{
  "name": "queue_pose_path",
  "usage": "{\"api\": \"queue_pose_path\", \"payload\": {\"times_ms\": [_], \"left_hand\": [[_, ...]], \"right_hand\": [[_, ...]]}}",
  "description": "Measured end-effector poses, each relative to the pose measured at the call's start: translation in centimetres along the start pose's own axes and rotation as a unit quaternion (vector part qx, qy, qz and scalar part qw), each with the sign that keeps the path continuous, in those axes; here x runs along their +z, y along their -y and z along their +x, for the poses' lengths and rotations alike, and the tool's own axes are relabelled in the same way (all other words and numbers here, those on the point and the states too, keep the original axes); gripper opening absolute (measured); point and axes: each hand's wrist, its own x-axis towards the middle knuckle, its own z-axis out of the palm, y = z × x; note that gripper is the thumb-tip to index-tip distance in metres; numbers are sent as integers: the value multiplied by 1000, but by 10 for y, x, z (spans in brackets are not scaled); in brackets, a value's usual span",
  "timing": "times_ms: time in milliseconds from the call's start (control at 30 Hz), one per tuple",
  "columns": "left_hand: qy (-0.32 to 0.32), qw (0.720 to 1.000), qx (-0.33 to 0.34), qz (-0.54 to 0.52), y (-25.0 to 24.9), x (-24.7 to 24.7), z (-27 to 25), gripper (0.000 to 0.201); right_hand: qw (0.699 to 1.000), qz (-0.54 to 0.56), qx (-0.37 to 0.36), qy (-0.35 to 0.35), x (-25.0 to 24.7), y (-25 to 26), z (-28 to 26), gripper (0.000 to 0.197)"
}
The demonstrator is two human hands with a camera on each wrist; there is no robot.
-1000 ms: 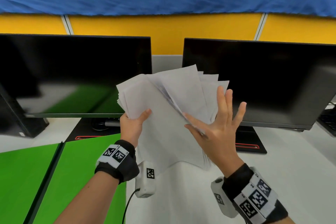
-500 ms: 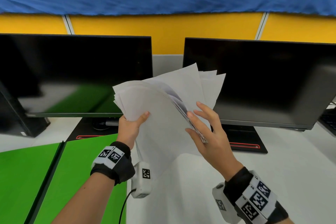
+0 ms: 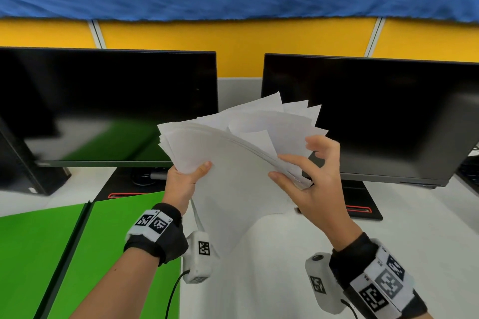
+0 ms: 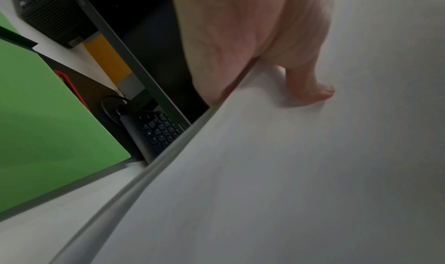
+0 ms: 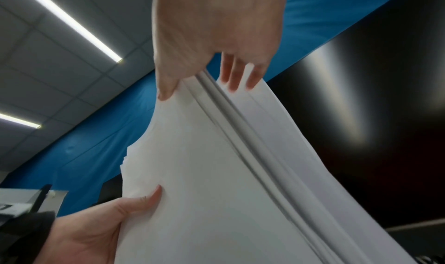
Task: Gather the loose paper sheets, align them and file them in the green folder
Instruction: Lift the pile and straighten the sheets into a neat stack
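A fanned, uneven stack of white paper sheets (image 3: 233, 158) is held upright above the desk, between the two monitors. My left hand (image 3: 186, 176) grips its left edge, thumb on the front sheet (image 4: 313, 153). On the right edge my right hand (image 3: 311, 171) pinches the stack (image 5: 216, 173), thumb in front and fingers (image 5: 237, 77) curled behind. The sheets' top corners stick out at different angles. The green folder (image 3: 85, 248) lies open on the desk at the lower left, below my left forearm.
Two dark monitors (image 3: 103, 103) (image 3: 375, 116) stand close behind the paper. A black computer box (image 3: 23, 163) sits at the far left, and a keyboard (image 4: 156, 132) lies under the left monitor. The white desk (image 3: 414, 228) extends to the right.
My right hand went from flat with spread fingers against the sheets to curled round the stack's right edge. The stack has leaned over to the right; my left hand's grip is unchanged.
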Motion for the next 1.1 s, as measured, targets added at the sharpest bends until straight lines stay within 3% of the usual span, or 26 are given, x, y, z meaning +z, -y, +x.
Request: {"api": "queue_pose_path", "payload": {"times_ms": [67,167,267,333,400,500,567,600,633,700,733,800,900,1000,1033,1067,1100], "left_hand": [[4,1000,-3,0,-1,-1,0,25],[3,1000,-7,-3,-1,-1,0,25],[0,1000,-9,-7,-1,-1,1,24],[1,1000,-10,-4,0,-3,1,24],[2,1000,-13,-3,0,-4,2,23],[9,1000,-11,10,-1,-2,3,22],[9,1000,-4,27,-1,0,4,20],[6,999,-5,37,-2,2,4,21],[4,999,-5,46,-2,2,5,24],[9,998,-6,58,-1,3,5,32],[10,998,-7,60,-1,3,5,32],[17,998,-6,53,-2,4,5,28],[18,999,-3,50,0,5,6,22],[22,997,-2,72,1,6,6,24],[30,997,-7,75,1,6,7,14],[38,996,-7,81,0,6,6,9],[34,996,-7,87,0,5,5,16]], "right_hand": [[993,88,24,69,-1,-2,1,51],[949,217,143,180,0,-8,3,78],[933,187,131,277,7,-11,2,67],[914,235,136,302,8,-10,4,57],[875,316,161,330,4,-10,7,61],[815,402,180,376,2,-10,13,88],[795,417,208,388,1,-12,20,109],[792,417,227,383,2,-12,23,107],[802,408,238,366,3,-12,26,97],[850,346,229,324,8,-13,29,62],[877,297,210,314,11,-15,28,60],[910,229,172,299,18,-15,26,78],[923,214,154,280,27,-14,26,77],[906,208,160,333,35,-15,21,68],[908,197,155,335,38,-16,19,63],[919,179,144,320,41,-17,18,54],[936,152,133,289,44,-19,17,43]]}}
